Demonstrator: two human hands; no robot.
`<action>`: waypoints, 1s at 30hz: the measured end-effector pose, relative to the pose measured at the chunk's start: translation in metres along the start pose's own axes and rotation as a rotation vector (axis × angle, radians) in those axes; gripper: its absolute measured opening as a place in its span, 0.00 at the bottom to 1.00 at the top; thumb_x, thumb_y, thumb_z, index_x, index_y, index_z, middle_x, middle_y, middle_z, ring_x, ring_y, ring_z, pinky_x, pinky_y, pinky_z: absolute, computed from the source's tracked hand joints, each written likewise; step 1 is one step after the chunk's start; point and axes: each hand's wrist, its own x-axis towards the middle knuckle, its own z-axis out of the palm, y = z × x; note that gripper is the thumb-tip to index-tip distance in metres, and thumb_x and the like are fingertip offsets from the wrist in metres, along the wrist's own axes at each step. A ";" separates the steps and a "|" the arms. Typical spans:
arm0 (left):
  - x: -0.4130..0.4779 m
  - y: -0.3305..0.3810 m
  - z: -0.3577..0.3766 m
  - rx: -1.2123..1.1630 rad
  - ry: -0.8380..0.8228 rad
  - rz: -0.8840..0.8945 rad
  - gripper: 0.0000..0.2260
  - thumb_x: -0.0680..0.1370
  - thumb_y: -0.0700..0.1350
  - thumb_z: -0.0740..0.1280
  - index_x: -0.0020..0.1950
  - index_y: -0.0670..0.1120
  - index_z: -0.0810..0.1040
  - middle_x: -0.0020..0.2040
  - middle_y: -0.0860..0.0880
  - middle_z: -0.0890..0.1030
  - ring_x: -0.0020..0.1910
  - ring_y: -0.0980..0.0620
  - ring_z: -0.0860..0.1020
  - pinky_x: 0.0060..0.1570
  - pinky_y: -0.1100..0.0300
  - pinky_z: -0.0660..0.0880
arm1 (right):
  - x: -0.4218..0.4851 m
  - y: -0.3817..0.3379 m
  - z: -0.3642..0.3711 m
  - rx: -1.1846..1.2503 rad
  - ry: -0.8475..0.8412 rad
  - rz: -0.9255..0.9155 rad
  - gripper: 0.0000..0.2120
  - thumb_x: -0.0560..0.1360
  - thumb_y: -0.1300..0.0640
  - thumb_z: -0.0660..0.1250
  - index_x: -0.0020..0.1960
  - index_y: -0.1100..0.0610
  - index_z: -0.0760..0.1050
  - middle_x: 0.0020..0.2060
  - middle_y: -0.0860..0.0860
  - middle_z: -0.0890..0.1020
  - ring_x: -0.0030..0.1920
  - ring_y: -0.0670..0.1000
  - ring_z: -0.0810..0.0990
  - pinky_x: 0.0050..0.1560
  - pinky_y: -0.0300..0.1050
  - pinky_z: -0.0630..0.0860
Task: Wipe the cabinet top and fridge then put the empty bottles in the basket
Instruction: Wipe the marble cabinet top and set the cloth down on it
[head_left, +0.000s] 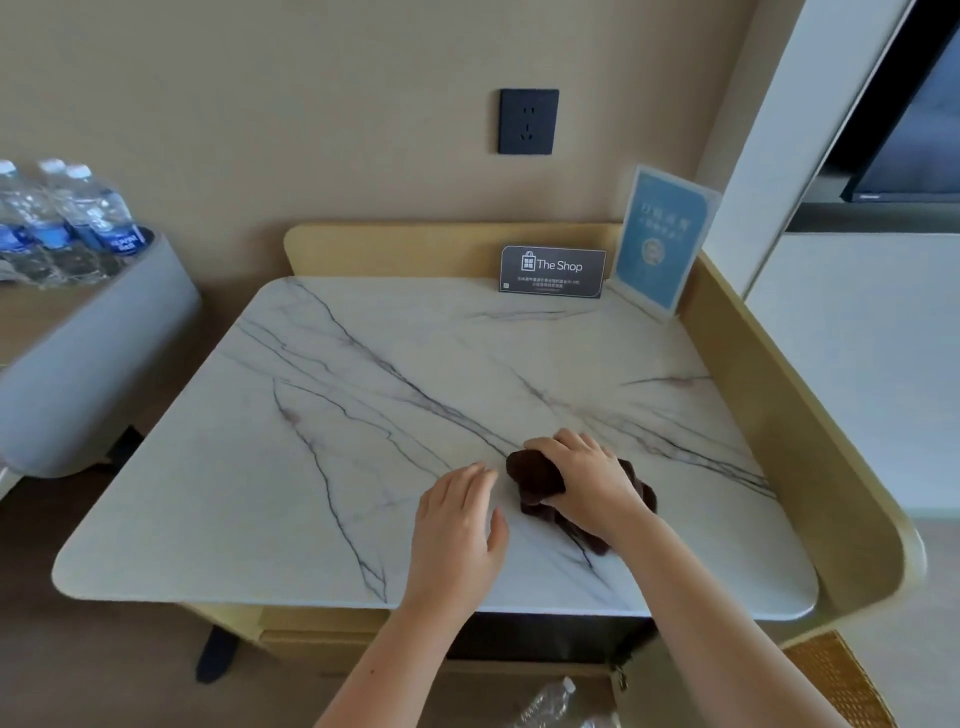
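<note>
Clearly the job is in its first stage: the right hand (587, 480) presses a dark brown cloth (540, 483) onto the marble top of the bench (322, 415), near the front edge and right of centre, its fingers curled over the bunched cloth and gripping it. The left hand (457, 525) lies flat just beside the cloth, fingers spread and holding nothing, apparently steadying the body while the other hand works.

How much of the top has been wiped cannot be told from the surface, which looks dry and even all over. At the back right stand a dark sign card (552, 271) and a blue leaflet holder (662, 239), both against the raised wooden rim, so the strip around them probably needs attention too.

The fridge, likely the dark front (545, 636) under the top, looks untouched as yet. A crumpled clear bottle (550, 701) lies low at the frame's bottom edge, and a woven basket (836, 680) shows at the lower right, so the bottle step is still to come. Full water bottles (67, 218) stand well apart at the left.
</note>
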 end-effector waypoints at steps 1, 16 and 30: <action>-0.001 0.000 0.003 0.003 -0.011 -0.006 0.17 0.68 0.38 0.72 0.56 0.39 0.77 0.54 0.42 0.80 0.54 0.44 0.78 0.52 0.50 0.75 | -0.001 0.003 0.001 0.025 0.009 -0.007 0.29 0.69 0.52 0.69 0.68 0.46 0.63 0.59 0.48 0.71 0.61 0.53 0.67 0.60 0.47 0.63; 0.016 0.001 0.016 -0.078 0.002 0.001 0.18 0.69 0.38 0.71 0.59 0.39 0.75 0.56 0.42 0.79 0.56 0.43 0.77 0.54 0.52 0.72 | -0.002 0.056 -0.013 0.424 -0.174 0.093 0.33 0.67 0.55 0.73 0.68 0.47 0.63 0.60 0.49 0.72 0.58 0.49 0.70 0.57 0.43 0.69; 0.049 0.001 0.011 -0.100 0.080 0.019 0.19 0.70 0.36 0.70 0.60 0.35 0.74 0.57 0.39 0.78 0.56 0.40 0.76 0.55 0.47 0.74 | 0.013 0.042 -0.017 -0.061 0.501 -0.123 0.28 0.54 0.70 0.74 0.54 0.61 0.76 0.44 0.58 0.79 0.44 0.62 0.77 0.44 0.53 0.73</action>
